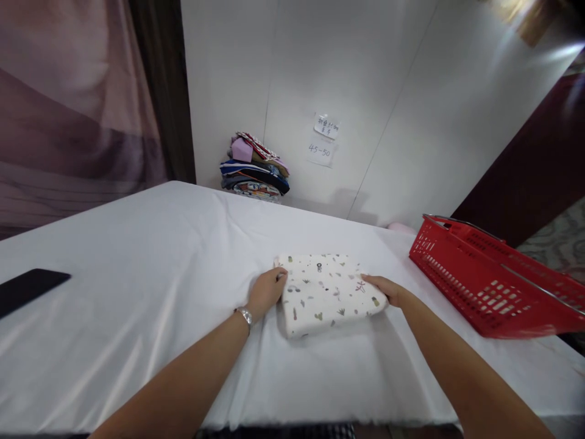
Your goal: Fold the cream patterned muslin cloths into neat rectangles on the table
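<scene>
we grip the folded printed cloth [325, 292] at centre frame, left hand [266, 292] and right hand [384, 289] closed on its edges. folding looks finished; the red basket [484, 277] sits right, well apart.

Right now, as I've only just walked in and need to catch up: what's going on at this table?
A person has both hands on a folded white printed cloth lying on the white-covered table. The left hand grips its left edge and the right hand its right edge. A red basket sits to the right, a dark flat phone-like object lies at the left, and a stack of folded clothes rests by the back wall under paper notes.
</scene>
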